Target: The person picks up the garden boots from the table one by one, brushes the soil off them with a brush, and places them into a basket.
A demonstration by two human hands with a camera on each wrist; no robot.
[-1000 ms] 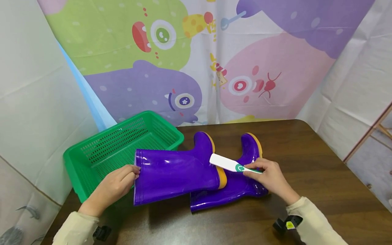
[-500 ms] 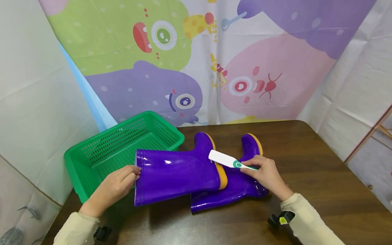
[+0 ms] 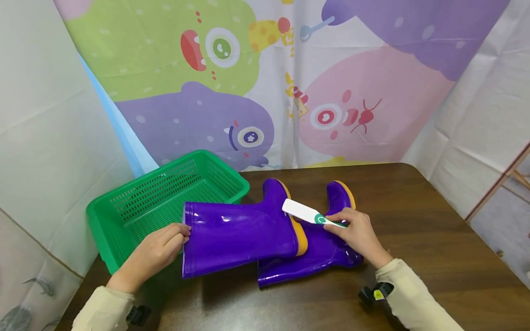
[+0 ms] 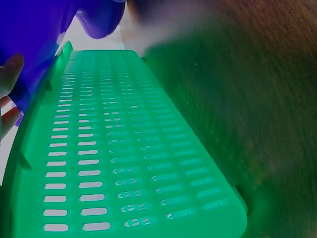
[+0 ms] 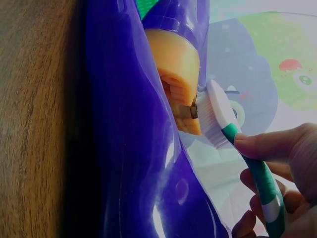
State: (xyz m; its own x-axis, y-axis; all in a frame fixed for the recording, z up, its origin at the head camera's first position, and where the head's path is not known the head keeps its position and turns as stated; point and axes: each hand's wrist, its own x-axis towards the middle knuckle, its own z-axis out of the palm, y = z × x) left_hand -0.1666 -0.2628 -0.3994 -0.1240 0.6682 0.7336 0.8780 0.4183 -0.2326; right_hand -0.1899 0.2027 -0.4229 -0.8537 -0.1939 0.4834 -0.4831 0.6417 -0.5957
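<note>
My left hand (image 3: 153, 250) pinches the top edge of a shiny purple rain boot (image 3: 232, 234), which lies on its side with its yellow sole turned right. In my right hand (image 3: 358, 232) is a white-and-green scrubbing brush (image 3: 301, 211), held by its handle. In the right wrist view, the white bristles (image 5: 210, 121) touch the ridged yellow sole (image 5: 173, 54). A second purple boot (image 3: 294, 271) lies on the table, partly beneath the first one. Only fingertips of my left hand (image 4: 10, 77) appear in the left wrist view, against the purple boot.
A green slotted plastic basket (image 3: 97, 230) stands at the left, behind my left hand, and the first boot's shaft overlaps its near corner. The brown wooden table (image 3: 418, 220) extends to the right. A cartoon-printed curtain (image 3: 281, 115) hangs behind it.
My right hand and the brush have shifted slightly left and away from me, along the sole. My left hand and both boots look unmoved.
</note>
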